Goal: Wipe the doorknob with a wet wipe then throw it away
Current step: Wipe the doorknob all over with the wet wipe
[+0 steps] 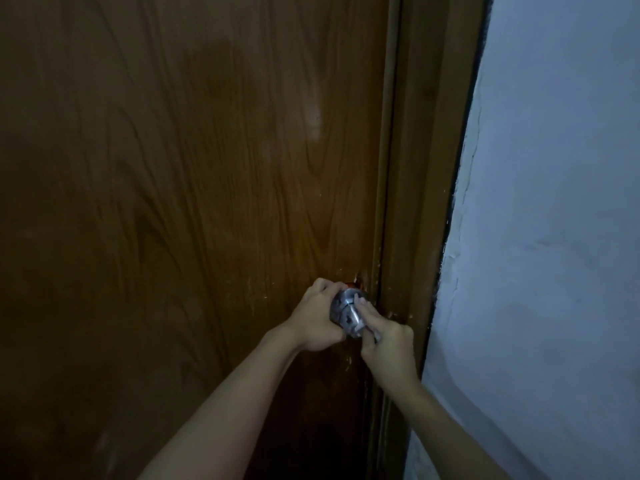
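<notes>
A round silver doorknob (343,308) sits near the right edge of a brown wooden door (190,185). My left hand (317,318) grips the knob from its left side, fingers curled over the top. My right hand (388,344) pinches a small white wet wipe (363,325) and presses it against the knob's face and lower right side. Most of the wipe is hidden between my fingers and the knob.
The brown door frame (426,168) runs vertically just right of the knob. A pale blue-white wall (554,237) fills the right side. The lighting is dim. No bin is in view.
</notes>
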### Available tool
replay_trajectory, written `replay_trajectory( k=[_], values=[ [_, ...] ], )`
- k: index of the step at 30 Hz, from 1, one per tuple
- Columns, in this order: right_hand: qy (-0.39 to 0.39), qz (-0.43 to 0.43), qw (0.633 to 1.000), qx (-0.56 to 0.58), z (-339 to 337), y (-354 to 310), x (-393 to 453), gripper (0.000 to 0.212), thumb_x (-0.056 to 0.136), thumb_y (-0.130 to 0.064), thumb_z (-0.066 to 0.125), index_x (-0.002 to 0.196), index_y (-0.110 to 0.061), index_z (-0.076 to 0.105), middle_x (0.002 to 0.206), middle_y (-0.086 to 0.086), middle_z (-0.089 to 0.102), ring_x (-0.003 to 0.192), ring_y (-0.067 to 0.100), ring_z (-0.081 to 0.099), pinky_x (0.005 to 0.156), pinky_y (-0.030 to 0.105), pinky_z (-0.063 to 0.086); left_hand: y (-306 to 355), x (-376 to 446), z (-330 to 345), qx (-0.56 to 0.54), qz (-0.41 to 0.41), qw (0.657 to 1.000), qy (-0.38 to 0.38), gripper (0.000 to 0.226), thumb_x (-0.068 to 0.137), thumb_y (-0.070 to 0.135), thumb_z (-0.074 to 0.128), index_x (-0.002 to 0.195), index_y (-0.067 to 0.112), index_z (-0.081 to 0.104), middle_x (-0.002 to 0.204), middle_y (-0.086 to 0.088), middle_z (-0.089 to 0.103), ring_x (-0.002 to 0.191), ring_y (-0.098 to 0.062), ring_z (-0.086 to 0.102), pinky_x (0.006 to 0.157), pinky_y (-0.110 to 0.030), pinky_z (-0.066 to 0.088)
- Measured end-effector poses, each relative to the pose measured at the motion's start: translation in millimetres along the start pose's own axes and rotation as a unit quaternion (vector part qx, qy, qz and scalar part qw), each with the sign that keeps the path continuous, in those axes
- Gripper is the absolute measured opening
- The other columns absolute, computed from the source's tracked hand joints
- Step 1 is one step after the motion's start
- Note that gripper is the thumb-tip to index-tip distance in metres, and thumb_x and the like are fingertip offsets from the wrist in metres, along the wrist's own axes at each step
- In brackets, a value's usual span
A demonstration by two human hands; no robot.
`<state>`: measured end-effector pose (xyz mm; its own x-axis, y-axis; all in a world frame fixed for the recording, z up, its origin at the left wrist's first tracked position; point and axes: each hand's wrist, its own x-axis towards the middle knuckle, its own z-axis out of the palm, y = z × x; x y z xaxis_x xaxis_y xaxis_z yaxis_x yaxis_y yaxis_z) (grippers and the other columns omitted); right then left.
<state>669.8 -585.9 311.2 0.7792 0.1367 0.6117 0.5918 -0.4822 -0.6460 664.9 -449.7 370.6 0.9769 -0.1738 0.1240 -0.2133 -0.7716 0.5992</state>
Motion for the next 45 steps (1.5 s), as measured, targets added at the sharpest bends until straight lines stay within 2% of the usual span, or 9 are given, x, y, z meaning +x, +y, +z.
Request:
replay_trajectory(
  k=[5, 11, 20, 24, 28, 33, 36, 41, 45],
  values=[
    [-0.038, -0.078, 0.996, -0.021, -2, 10, -5, 0.055, 0.075, 0.018, 0.057, 0.123, -0.007, 0.048, 0.126, 0.0, 0.049, 0.121, 0.02, 0.051, 0.106, 0.014, 0.028, 1, -1, 0, 0.001, -0.001, 1.0, -0.005, 0.077, 0.072, 0.009, 0.069, 0.139, 0.013, 0.031, 0.132, -0.005, 0.033, 0.124, -0.02, 0.034, 0.107, -0.032, 0.036],
    [-0.019, 0.002, 1.0, 0.022, -5, 8, -9, 0.063, 0.091, -0.004, 0.046, 0.142, -0.021, 0.014, 0.098, 0.013, 0.067, 0.056, -0.003, 0.051, 0.05, 0.001, 0.041, 2, -1, 2, -0.008, -0.01, 1.0, 0.004, 0.077, 0.07, 0.01, 0.07, 0.138, 0.016, 0.033, 0.132, -0.002, 0.032, 0.124, -0.018, 0.034, 0.105, -0.029, 0.036],
    [0.022, -0.02, 0.999, -0.016, -1, 17, -17, 0.057, 0.094, -0.02, 0.04, 0.141, -0.027, 0.01, 0.098, 0.026, 0.067, 0.05, -0.001, 0.048, 0.044, 0.001, 0.037, 2, -2, 3, -0.001, -0.012, 1.0, 0.008, 0.077, 0.071, 0.015, 0.072, 0.137, 0.016, 0.033, 0.131, -0.004, 0.033, 0.124, -0.02, 0.034, 0.107, -0.031, 0.033],
    [-0.005, -0.071, 0.997, -0.027, 3, 19, -23, 0.063, 0.088, -0.005, 0.049, 0.14, -0.025, 0.02, 0.095, 0.018, 0.07, 0.062, 0.013, 0.065, 0.061, 0.009, 0.049, 3, -2, 2, -0.004, -0.014, 1.0, 0.002, 0.078, 0.071, 0.013, 0.071, 0.138, 0.014, 0.031, 0.131, -0.005, 0.032, 0.124, -0.02, 0.034, 0.106, -0.032, 0.035],
    [0.019, -0.017, 1.0, -0.018, -1, 20, -24, 0.042, 0.086, 0.003, 0.054, 0.127, -0.003, 0.048, 0.085, 0.022, 0.072, 0.052, -0.007, 0.051, 0.055, -0.007, 0.035, 4, -3, 3, -0.005, -0.017, 1.0, 0.007, 0.077, 0.07, 0.009, 0.07, 0.137, 0.014, 0.032, 0.131, -0.005, 0.032, 0.124, -0.02, 0.034, 0.107, -0.032, 0.035],
    [-0.023, -0.093, 0.993, -0.064, 4, 14, -11, 0.05, 0.078, 0.016, 0.055, 0.125, -0.001, 0.051, 0.13, 0.02, 0.054, 0.119, 0.028, 0.052, 0.101, 0.022, 0.036, 4, -3, 4, -0.007, -0.018, 1.0, 0.005, 0.078, 0.071, 0.01, 0.07, 0.138, 0.013, 0.03, 0.132, -0.005, 0.032, 0.125, -0.021, 0.033, 0.108, -0.033, 0.035],
    [-0.019, -0.165, 0.981, -0.098, 6, 26, -23, 0.043, 0.08, 0.007, 0.054, 0.122, 0.0, 0.053, 0.126, 0.02, 0.057, 0.119, 0.031, 0.051, 0.104, 0.021, 0.035, 3, -3, 5, -0.005, -0.018, 1.0, 0.004, 0.079, 0.071, 0.01, 0.07, 0.139, 0.013, 0.029, 0.133, -0.005, 0.031, 0.126, -0.021, 0.033, 0.108, -0.034, 0.035],
    [-0.03, 0.044, 0.998, -0.032, 0, 13, -7, 0.061, 0.088, 0.0, 0.05, 0.142, -0.012, 0.024, 0.123, 0.019, 0.06, 0.106, 0.031, 0.061, 0.092, 0.042, 0.052, 4, -2, 5, -0.016, -0.023, 1.0, 0.007, 0.078, 0.07, 0.01, 0.07, 0.138, 0.015, 0.031, 0.131, -0.004, 0.032, 0.125, -0.02, 0.033, 0.108, -0.035, 0.035],
    [-0.021, -0.114, 0.991, -0.06, 4, 15, -16, 0.075, 0.08, 0.01, 0.057, 0.141, -0.016, 0.02, 0.132, 0.021, 0.053, 0.112, 0.033, 0.059, 0.093, 0.039, 0.049, 3, -2, 5, -0.018, -0.024, 1.0, 0.004, 0.08, 0.07, 0.01, 0.07, 0.139, 0.014, 0.03, 0.133, -0.004, 0.031, 0.125, -0.021, 0.033, 0.107, -0.037, 0.038]
  ],
)
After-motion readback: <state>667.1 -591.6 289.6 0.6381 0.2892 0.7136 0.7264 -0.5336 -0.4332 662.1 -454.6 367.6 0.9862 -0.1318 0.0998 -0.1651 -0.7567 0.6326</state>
